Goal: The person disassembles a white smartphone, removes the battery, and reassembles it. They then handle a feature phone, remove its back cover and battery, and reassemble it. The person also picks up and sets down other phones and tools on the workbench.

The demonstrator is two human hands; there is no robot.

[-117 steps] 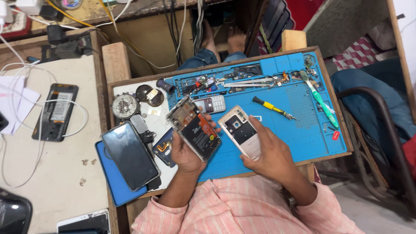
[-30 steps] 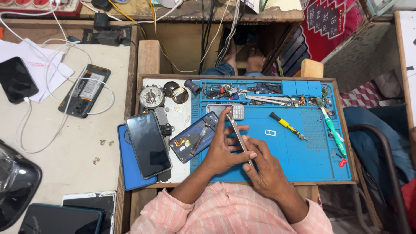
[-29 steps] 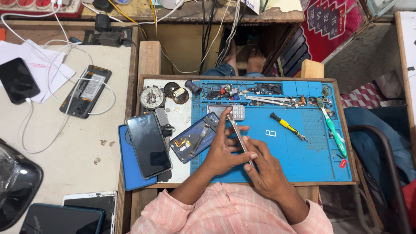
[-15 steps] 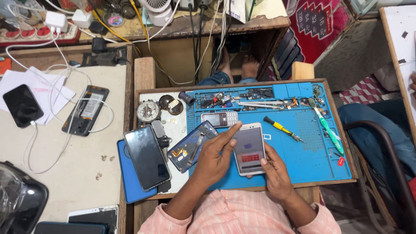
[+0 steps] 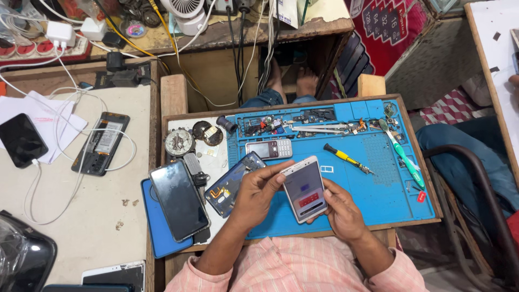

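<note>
1. Cluttered workbenches filled the view: a pale table (image 5: 81,216) on the left and a wooden tray (image 5: 178,116) with a blue mat (image 5: 378,189) in the middle.
2. On the far left a black phone (image 5: 21,139) lay on white paper, with an opened phone (image 5: 101,143) beside it, wired by a white cable.
3. At the tray's left edge a dark phone (image 5: 179,200) rested face up on a blue case (image 5: 154,238).
4. Just right of it a blue back cover (image 5: 232,181) lay at the mat's edge, under the left wrist.
5. The left hand (image 5: 257,194) was unclenched; its fingertip touched the white phone's top corner.
6. The white phone (image 5: 305,189), screen lit, sat above the mat's near middle, gripped from below by the right hand (image 5: 340,213).
7. Behind it lay a small keypad phone (image 5: 268,148).
8. Further right, a yellow screwdriver (image 5: 346,158) and a green tool (image 5: 403,159) lay on the mat.
</note>
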